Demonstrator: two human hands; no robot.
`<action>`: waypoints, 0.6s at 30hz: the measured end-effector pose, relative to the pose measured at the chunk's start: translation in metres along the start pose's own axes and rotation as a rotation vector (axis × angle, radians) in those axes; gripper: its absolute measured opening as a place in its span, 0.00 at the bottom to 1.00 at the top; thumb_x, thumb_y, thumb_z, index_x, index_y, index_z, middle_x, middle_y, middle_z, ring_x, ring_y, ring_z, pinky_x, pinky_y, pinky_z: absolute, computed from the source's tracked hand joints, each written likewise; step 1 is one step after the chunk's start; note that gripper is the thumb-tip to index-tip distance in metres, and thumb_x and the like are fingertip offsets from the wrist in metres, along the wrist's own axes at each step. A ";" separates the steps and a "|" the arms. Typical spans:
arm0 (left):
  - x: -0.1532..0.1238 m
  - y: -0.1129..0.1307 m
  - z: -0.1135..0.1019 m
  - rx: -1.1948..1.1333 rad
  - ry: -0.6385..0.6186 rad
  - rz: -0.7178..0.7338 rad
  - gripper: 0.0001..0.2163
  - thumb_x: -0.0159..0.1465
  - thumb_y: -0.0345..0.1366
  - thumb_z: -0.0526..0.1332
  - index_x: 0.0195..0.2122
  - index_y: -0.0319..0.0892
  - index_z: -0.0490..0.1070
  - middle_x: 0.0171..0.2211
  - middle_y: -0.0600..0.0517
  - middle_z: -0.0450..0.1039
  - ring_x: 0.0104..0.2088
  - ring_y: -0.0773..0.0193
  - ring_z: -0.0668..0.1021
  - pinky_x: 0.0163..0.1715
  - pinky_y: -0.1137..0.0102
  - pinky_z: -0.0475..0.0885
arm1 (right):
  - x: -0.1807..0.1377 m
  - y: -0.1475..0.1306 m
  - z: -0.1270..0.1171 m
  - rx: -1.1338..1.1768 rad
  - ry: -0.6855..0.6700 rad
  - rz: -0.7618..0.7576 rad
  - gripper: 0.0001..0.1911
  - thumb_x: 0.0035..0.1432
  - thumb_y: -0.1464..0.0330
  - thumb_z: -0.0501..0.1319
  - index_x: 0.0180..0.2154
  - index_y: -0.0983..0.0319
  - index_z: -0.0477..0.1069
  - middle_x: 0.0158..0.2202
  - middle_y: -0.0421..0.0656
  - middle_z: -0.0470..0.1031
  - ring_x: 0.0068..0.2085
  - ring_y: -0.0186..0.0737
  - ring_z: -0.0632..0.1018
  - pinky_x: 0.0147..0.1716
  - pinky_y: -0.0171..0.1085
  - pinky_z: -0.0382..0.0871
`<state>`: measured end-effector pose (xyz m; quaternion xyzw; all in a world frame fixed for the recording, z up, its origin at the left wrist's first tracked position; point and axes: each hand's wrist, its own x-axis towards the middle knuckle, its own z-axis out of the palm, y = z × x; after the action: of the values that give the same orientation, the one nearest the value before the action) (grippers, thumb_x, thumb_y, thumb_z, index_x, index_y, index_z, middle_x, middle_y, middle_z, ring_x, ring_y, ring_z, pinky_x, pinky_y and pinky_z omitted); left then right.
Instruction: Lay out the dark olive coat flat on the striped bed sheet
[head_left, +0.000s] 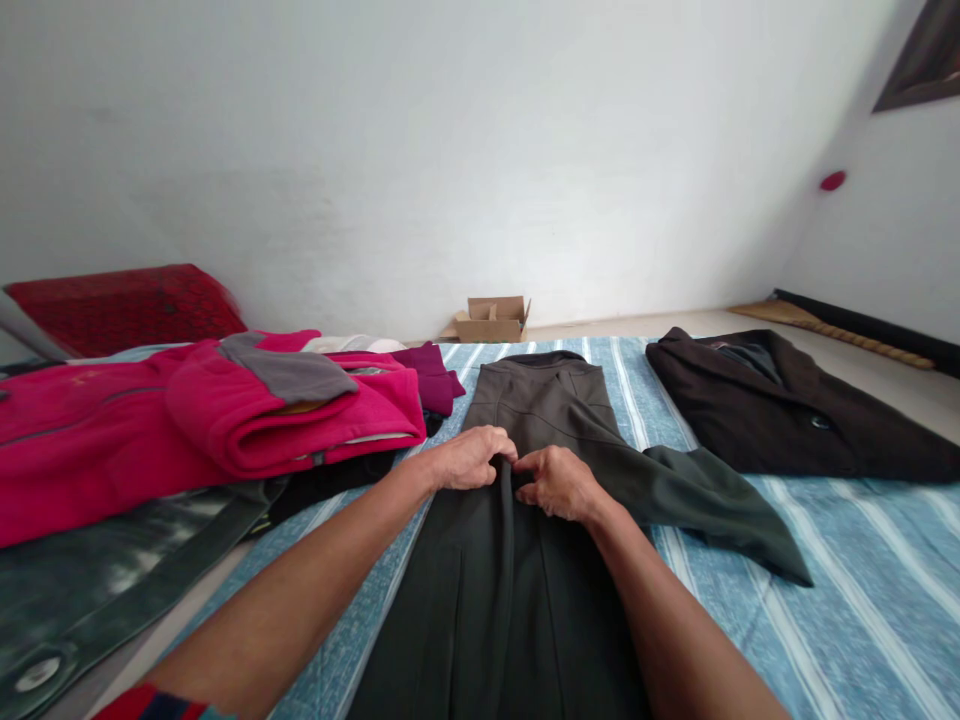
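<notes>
Both hands, left (471, 458) and right (559, 482), pinch the centre front edges of the dark grey woven jacket (517, 560), spread flat on the blue striped bed cover (825, 580). It looks soft, limp and light, best gripped along seams. The folded pink fleece (225, 420) lies left of it.

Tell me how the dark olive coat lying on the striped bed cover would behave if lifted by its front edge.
The dark olive coat would likely flop and drape: its sleeve lies limp and flat. It probably has some weight, since the fabric looks thick. Both the left hand and the right hand pinch its front edges.
</notes>
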<state>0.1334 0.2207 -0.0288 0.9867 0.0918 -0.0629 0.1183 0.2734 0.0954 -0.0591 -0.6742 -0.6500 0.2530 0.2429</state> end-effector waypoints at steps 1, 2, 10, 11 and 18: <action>-0.001 0.000 0.000 -0.018 0.000 -0.005 0.17 0.47 0.23 0.56 0.37 0.42 0.72 0.36 0.52 0.69 0.39 0.61 0.72 0.42 0.72 0.66 | 0.000 -0.001 -0.001 -0.018 0.009 0.002 0.14 0.45 0.69 0.61 0.37 0.53 0.78 0.26 0.35 0.74 0.28 0.32 0.73 0.25 0.30 0.56; -0.002 0.000 0.000 -0.034 0.001 -0.014 0.16 0.47 0.23 0.56 0.36 0.42 0.71 0.36 0.53 0.69 0.39 0.62 0.72 0.41 0.72 0.66 | -0.001 -0.002 -0.001 -0.027 0.012 0.006 0.14 0.45 0.69 0.61 0.37 0.53 0.78 0.28 0.35 0.75 0.30 0.33 0.73 0.25 0.30 0.56; 0.002 -0.002 0.003 -0.056 0.031 -0.071 0.12 0.46 0.24 0.56 0.32 0.41 0.71 0.34 0.53 0.70 0.36 0.64 0.73 0.40 0.73 0.67 | -0.002 -0.006 0.000 -0.084 0.016 0.061 0.16 0.45 0.67 0.61 0.39 0.52 0.76 0.33 0.37 0.77 0.37 0.37 0.76 0.28 0.31 0.58; 0.003 -0.002 0.003 -0.057 0.036 -0.075 0.12 0.46 0.24 0.56 0.31 0.41 0.71 0.34 0.53 0.70 0.36 0.63 0.73 0.40 0.73 0.67 | -0.001 -0.006 0.000 -0.089 0.021 0.063 0.16 0.45 0.67 0.61 0.39 0.52 0.76 0.34 0.38 0.77 0.37 0.38 0.76 0.28 0.31 0.58; 0.008 -0.001 0.002 -0.086 0.053 -0.113 0.11 0.46 0.25 0.57 0.31 0.41 0.73 0.31 0.55 0.72 0.36 0.63 0.73 0.37 0.74 0.66 | -0.002 -0.007 0.001 -0.102 0.018 0.040 0.14 0.46 0.68 0.59 0.36 0.53 0.77 0.34 0.39 0.78 0.39 0.40 0.76 0.30 0.32 0.59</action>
<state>0.1406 0.2228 -0.0320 0.9753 0.1533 -0.0392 0.1543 0.2675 0.0936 -0.0559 -0.7007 -0.6463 0.2181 0.2092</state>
